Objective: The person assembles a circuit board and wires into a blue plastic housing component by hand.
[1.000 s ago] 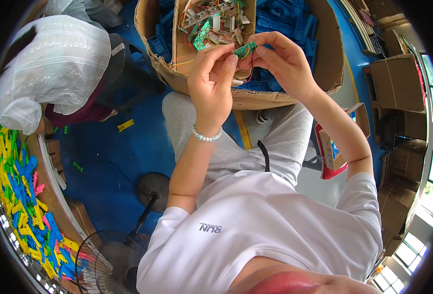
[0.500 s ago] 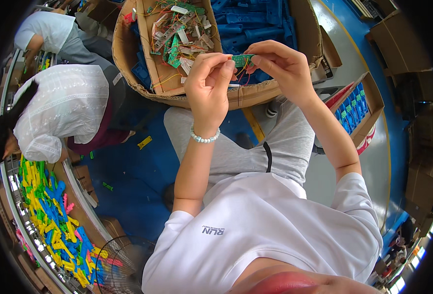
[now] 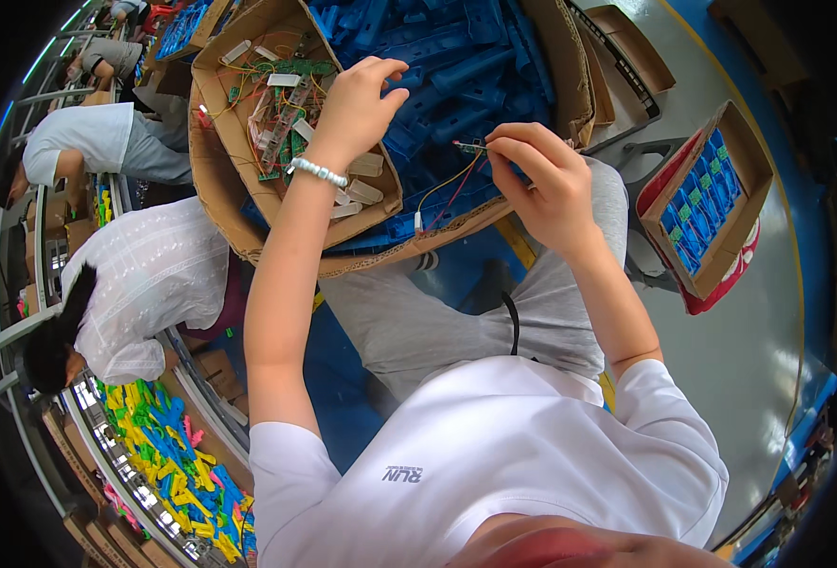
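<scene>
We hold the small circuit board [image 3: 471,147] by its end, pinched between thumb and fingertips of the right hand [image 3: 546,180]. It hangs above the blue parts [image 3: 466,80] in the near half of the large cardboard box [image 3: 380,262]. Its yellow wire [image 3: 437,187] droops to a white plug [image 3: 418,221] by the near rim. The left hand [image 3: 354,109] has thumb and fingers apart, with nothing visible between them, right of the inner box [image 3: 208,114] of wired boards [image 3: 290,123].

To handle the board well, we should grip its edges, leave the wires slack, and guide the plug clear of the rim; pulling could strain the joints.

Dark lettering [image 3: 401,474] marks the chest of our white shirt [image 3: 541,426]. On the board, we can make out no writing.
</scene>
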`<state>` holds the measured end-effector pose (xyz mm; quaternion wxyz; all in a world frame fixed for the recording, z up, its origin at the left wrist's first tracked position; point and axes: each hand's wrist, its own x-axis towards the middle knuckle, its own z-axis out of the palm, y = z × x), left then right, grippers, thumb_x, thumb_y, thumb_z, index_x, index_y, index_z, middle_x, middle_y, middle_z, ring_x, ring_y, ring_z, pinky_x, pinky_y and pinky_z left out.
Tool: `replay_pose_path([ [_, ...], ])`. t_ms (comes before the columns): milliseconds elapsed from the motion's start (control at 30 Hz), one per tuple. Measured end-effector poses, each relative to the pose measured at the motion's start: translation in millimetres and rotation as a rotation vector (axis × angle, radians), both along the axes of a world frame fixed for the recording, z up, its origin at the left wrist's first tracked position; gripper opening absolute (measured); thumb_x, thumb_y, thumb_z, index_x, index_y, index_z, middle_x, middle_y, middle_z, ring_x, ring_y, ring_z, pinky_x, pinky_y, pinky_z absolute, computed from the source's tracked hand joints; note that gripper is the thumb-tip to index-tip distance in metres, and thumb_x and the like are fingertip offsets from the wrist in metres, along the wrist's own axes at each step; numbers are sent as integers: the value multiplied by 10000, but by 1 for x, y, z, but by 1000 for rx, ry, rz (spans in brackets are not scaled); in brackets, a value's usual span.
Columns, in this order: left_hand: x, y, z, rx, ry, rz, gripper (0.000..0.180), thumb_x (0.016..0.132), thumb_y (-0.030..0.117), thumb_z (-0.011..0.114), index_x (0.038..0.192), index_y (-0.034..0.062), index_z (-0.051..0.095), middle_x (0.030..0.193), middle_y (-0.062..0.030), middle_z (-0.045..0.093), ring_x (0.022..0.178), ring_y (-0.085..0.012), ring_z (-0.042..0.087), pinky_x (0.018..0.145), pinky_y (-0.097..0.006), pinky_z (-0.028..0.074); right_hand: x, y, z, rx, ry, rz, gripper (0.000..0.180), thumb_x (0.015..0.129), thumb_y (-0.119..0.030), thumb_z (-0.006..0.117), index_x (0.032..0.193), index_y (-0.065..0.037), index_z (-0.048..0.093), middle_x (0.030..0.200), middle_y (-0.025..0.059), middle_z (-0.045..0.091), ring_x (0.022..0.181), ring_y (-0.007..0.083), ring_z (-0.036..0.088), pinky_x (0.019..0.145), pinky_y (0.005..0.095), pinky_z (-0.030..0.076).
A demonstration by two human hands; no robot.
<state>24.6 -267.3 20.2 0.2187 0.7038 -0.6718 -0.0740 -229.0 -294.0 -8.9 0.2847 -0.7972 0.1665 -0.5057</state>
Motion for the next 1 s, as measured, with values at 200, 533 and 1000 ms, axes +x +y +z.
replay_pose_path([
  [200, 37, -72, -78, 246, -771, -344, 393, 794, 114, 688, 1184, 130, 646, 1152, -80, 594, 1020, -282, 605, 841, -394, 547, 8, -1, -3, 75, -88, 5, 192, 718, 54, 709, 891, 4, 641, 921, 109, 645, 774, 260, 652, 661, 323, 541],
  [533, 19, -65, -30, -31, -451, -356, 308, 773, 88, 755, 1049, 55, 622, 1097, -111, 563, 841, -271, 651, 741, -370, 552, -10, -8, 5, 410, -258, 88, 119, 788, 29, 701, 906, 28, 684, 927, 106, 684, 751, 193, 683, 693, 259, 556],
  [1000, -57, 82, 49, -815, -191, -80, 252, 731, 58, 841, 878, 41, 637, 1129, -153, 472, 962, -277, 591, 785, -366, 561, 2, 17, 53, 881, -577, 431, 152, 873, -117, 714, 980, -10, 712, 1262, 119, 579, 969, 138, 638, 839, 288, 530],
])
